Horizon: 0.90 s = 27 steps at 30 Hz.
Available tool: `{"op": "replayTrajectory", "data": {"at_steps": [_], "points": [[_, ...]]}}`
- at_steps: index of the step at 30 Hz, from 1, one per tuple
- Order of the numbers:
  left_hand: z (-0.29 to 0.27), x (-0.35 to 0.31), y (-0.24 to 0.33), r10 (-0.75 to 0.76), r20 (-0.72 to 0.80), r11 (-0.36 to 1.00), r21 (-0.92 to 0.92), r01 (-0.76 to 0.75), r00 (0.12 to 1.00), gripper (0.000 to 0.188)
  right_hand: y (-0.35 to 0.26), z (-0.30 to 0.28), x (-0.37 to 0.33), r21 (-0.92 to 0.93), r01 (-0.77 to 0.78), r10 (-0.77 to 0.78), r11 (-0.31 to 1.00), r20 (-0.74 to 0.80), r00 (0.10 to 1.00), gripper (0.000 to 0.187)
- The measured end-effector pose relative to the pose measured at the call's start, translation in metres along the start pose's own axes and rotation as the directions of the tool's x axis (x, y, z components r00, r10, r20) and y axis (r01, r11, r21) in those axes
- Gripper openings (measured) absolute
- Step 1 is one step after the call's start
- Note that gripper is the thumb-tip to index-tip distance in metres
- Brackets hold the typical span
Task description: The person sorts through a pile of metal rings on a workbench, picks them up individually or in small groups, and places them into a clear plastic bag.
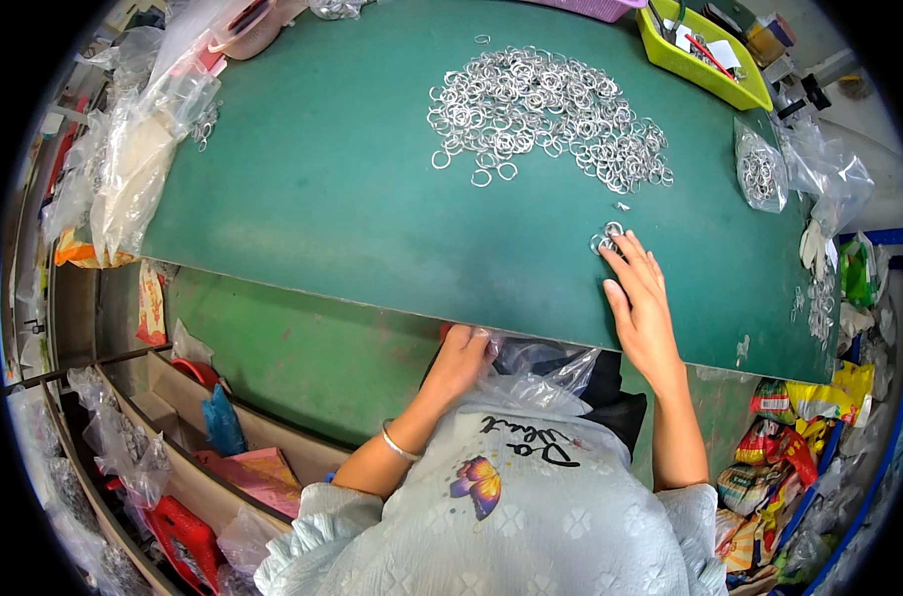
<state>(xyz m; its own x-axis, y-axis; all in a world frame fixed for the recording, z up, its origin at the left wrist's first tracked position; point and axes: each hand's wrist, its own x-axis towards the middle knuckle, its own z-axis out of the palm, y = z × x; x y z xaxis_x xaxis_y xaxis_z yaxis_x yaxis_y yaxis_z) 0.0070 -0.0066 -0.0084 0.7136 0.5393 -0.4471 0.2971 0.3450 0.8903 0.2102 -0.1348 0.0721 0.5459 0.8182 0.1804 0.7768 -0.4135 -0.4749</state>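
My right hand lies over the green tabletop with its fingers stretched out. Its fingertips touch a few silver metal rings set apart from the rest. Beyond them spreads a large heap of similar rings, with a tiny light scrap between. Just below the table's front edge, my left hand is closed on a clear plastic bag that hangs over my lap. What is inside the bag cannot be made out.
A yellow-green basket stands at the back right, near a clear bag of rings. More rings lie at the right edge. Plastic bags and a pink basket are at the left. Below left is a divided bin.
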Motion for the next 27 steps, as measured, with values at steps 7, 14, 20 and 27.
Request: {"op": "replayTrajectory", "data": {"at_steps": [7,14,20,27], "points": [[-0.013,0.002,0.003,-0.023,0.117,1.000,-0.009,0.024,0.993,0.029,-0.038,-0.010,-0.065,0.006,-0.124,0.122,0.992,0.131,0.984,0.033],[-0.015,0.023,-0.009,0.123,0.090,0.991,0.036,-0.126,0.988,0.011,-0.006,0.068,-0.092,0.591,-0.677,0.490,0.439,0.474,0.731,0.015],[-0.005,0.030,-0.006,0.361,-0.264,0.911,0.307,-0.276,0.895,0.025,-0.008,0.052,-0.095,0.687,-0.639,0.556,0.346,0.398,0.729,0.006],[0.014,0.034,-0.001,0.101,-0.240,0.974,-0.176,-0.146,0.966,0.006,-0.007,0.029,-0.107,0.377,-0.443,0.404,0.813,0.182,0.897,0.020]]}}
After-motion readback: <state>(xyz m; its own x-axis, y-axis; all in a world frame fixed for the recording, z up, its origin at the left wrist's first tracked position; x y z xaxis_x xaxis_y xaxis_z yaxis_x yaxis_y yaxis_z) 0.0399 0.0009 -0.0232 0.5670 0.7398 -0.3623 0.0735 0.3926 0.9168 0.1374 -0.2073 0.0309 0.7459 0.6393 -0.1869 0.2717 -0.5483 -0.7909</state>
